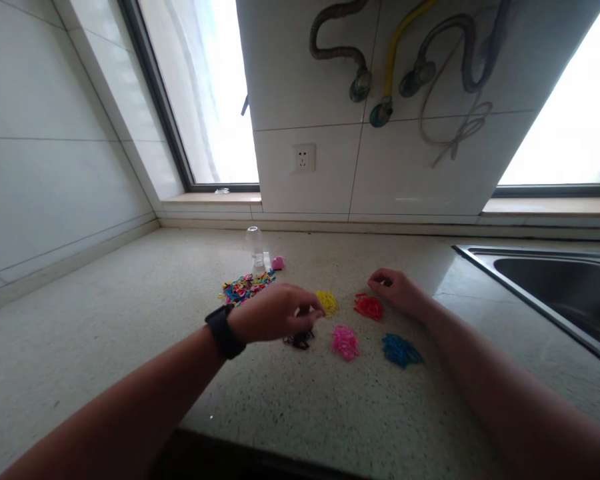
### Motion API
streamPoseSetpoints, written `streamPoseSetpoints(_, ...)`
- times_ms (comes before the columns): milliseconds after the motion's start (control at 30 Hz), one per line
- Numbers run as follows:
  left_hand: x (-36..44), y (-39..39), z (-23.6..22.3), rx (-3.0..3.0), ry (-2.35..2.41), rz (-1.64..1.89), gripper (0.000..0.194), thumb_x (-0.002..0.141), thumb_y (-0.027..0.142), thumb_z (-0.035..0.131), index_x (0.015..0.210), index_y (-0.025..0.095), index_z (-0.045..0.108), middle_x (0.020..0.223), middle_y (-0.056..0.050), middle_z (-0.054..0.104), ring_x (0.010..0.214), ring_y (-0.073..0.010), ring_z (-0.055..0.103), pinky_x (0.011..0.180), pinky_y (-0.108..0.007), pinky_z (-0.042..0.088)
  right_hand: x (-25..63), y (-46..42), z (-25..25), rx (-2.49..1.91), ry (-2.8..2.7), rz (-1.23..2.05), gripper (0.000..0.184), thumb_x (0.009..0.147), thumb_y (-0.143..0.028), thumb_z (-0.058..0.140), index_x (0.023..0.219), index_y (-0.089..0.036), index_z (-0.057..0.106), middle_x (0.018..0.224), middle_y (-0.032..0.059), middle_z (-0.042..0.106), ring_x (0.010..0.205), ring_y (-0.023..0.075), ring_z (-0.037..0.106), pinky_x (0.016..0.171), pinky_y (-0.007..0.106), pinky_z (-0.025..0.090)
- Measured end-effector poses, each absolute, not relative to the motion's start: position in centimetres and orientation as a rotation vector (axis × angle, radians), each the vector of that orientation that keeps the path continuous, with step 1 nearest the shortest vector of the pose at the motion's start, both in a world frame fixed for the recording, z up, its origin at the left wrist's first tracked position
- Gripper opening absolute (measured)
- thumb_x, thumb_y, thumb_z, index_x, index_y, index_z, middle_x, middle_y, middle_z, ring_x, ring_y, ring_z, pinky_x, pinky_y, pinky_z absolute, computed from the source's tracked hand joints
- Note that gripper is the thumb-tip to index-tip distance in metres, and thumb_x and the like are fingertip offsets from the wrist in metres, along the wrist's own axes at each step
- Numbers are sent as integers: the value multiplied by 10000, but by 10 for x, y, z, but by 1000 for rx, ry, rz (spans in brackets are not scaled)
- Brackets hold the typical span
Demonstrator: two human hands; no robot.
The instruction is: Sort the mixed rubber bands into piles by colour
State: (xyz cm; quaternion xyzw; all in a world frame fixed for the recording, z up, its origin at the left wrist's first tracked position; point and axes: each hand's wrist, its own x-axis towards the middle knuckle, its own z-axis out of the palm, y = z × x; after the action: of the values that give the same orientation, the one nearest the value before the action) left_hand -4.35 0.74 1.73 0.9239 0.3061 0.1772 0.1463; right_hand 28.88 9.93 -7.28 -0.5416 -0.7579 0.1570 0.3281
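My left hand (285,312), with a black band on the wrist, hovers between the yellow pile (327,303) and the black pile (300,340) of small elastic bands. Its thumb and fingertips are pinched together; anything between them is too small to name. My right hand (393,288) rests on the counter just behind the red pile (369,307), fingers curled in, their contents hidden. Nearer me lie a pink pile (345,343) and a blue pile (401,350). A mixed multicoloured heap (245,288) of bands sits left, partly behind my left hand.
A clear plastic bottle (255,248) stands behind the mixed heap, with a pink object (278,263) beside it. The steel sink (485,262) is set into the counter (130,333) at right. Wall tiles carry a socket (304,158) and hoses (391,60).
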Motion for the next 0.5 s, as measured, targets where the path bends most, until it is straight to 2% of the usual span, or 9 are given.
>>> streamPoseSetpoints(67,-64,30,16,2645,1057,541,276,951,347,501,1048,195,710,819,-30,697,686,-103,574,654,-245,411,289,99,-72,-1418,-1992,413,250,825,-388,563,838,-178,697,776,62,708,697,195,604,666,320,467)
streamPoseSetpoints(167,-96,60,7,2604,1351,562,327,966,379,474,979,145,702,730,-40,657,616,-107,534,606,-258,398,289,99,-72,-1421,-1999,419,253,824,-390,561,834,-178,699,769,60,703,698,193,603,675,321,465)
streamPoseSetpoints(267,-123,82,-5,2566,1561,497,312,960,397,511,935,130,669,758,-36,637,636,-113,546,635,-271,447,290,101,-74,-1427,-2000,428,265,825,-401,558,840,-178,700,774,60,700,701,195,604,683,326,462)
streamPoseSetpoints(500,-154,102,-19,2508,1619,151,329,937,446,570,983,127,638,862,-32,641,724,-134,606,683,-311,533,292,102,-75,-1419,-2019,450,270,834,-413,554,849,-187,703,794,58,703,729,201,612,706,334,463)
